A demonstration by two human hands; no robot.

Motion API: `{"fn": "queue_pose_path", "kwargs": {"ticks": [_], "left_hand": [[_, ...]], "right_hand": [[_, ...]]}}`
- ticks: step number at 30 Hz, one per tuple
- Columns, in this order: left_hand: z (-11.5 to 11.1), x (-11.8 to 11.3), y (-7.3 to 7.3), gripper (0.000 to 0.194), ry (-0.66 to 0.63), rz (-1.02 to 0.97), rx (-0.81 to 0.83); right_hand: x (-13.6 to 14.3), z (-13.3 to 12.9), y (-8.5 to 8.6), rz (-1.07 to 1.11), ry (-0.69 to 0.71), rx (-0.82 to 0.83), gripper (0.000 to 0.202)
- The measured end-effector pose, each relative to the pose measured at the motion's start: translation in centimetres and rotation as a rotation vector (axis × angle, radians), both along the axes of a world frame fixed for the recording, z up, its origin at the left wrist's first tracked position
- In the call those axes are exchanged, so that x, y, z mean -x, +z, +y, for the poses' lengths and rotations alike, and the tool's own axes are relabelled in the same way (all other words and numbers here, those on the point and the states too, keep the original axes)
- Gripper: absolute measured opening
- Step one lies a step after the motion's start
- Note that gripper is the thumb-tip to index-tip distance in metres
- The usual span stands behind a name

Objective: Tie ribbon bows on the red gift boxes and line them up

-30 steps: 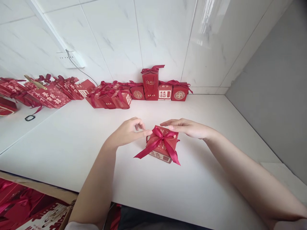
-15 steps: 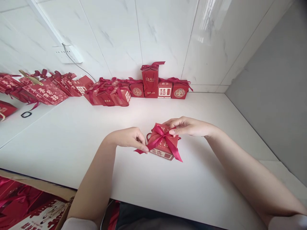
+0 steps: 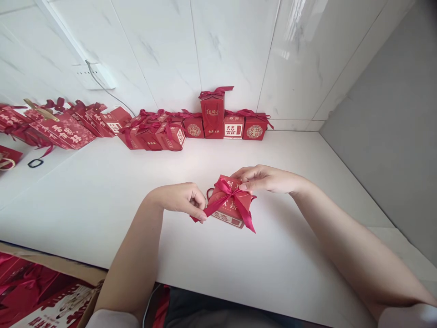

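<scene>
A small red gift box (image 3: pixel 223 207) with gold and white Chinese characters rests on the white table in front of me. A shiny red ribbon (image 3: pixel 246 217) is tied in a bow across its top. At the box's left, my left hand (image 3: pixel 186 199) is closed, pinching one ribbon tail between thumb and finger and drawing it out to the left. My right hand (image 3: pixel 264 178) has its thumb on the right side of the bow, closed on the ribbon; its other fingers are partly hidden behind the box.
Several finished-looking red boxes (image 3: pixel 194 130) with ribbons line the wall, one tall box (image 3: pixel 212 111) among them. Red patterned gift bags (image 3: pixel 64 132) stand at the left near a dark ring (image 3: pixel 35 163). A carton (image 3: pixel 97 298) of red items sits at lower left. A cable runs from a wall socket (image 3: pixel 92 76).
My left hand has moved slightly left and down with the ribbon tail, which is now straighter. The right hand keeps its place on the bow.
</scene>
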State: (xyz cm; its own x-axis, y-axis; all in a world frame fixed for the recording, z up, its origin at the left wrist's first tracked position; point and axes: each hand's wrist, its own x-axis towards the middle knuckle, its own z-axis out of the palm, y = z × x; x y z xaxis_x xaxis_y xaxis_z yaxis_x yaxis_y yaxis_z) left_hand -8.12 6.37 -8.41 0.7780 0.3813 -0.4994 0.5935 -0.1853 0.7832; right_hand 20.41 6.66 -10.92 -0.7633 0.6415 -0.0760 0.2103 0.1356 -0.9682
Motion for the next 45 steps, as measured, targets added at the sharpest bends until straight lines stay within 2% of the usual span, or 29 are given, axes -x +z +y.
{"fn": "queue_pose_path", "kwargs": {"ticks": [9,12,15,20,26,30,35,37,38,41,43,45], "left_hand": [[0.4,0.4,-0.1,0.03,-0.08,-0.003,-0.038],[0.3,0.4,0.1,0.026,-0.058,-0.029,-0.073],[0.3,0.4,0.1,0.023,-0.029,-0.044,-0.031],[0.3,0.6,-0.2,0.027,0.011,-0.023,0.014],[0.5,0.8,-0.5,0.029,0.013,-0.027,-0.002],[0.3,0.7,-0.2,0.027,-0.019,-0.035,-0.005],[0.5,1.7,0.3,0.039,-0.061,0.012,0.033],[0.8,1.9,0.2,0.044,0.028,0.001,-0.04],[0.9,1.7,0.1,0.044,0.122,-0.02,-0.121],[0.5,0.0,-0.4,0.034,0.43,-0.172,-0.471],[-0.3,-1.7,-0.7,0.032,0.477,-0.328,-0.64],[-1.1,-3.4,-0.9,0.026,0.429,-0.402,-0.685]], "right_hand": [[-0.1,0.1,-0.2,-0.009,0.017,0.008,0.032],[-0.1,0.0,-0.1,0.007,0.021,0.001,0.033],[-0.1,-0.1,0.1,0.011,0.027,0.007,0.038],[-0.1,0.0,0.2,0.008,0.028,0.013,0.039],[-0.3,0.2,-0.1,0.004,0.016,0.015,0.039],[-0.2,0.0,0.0,0.008,0.027,0.014,0.039],[-0.1,-0.4,0.4,0.048,-0.02,0.031,0.043],[-0.1,-0.4,0.4,0.061,-0.072,0.03,0.047],[-0.2,-0.3,0.4,0.054,-0.092,0.025,0.048],[-0.3,-0.2,0.3,0.008,-0.102,0.006,0.044],[-0.3,-0.2,0.4,0.005,-0.04,-0.003,0.038],[-0.3,-0.3,0.5,0.017,0.037,-0.011,0.032]]}}
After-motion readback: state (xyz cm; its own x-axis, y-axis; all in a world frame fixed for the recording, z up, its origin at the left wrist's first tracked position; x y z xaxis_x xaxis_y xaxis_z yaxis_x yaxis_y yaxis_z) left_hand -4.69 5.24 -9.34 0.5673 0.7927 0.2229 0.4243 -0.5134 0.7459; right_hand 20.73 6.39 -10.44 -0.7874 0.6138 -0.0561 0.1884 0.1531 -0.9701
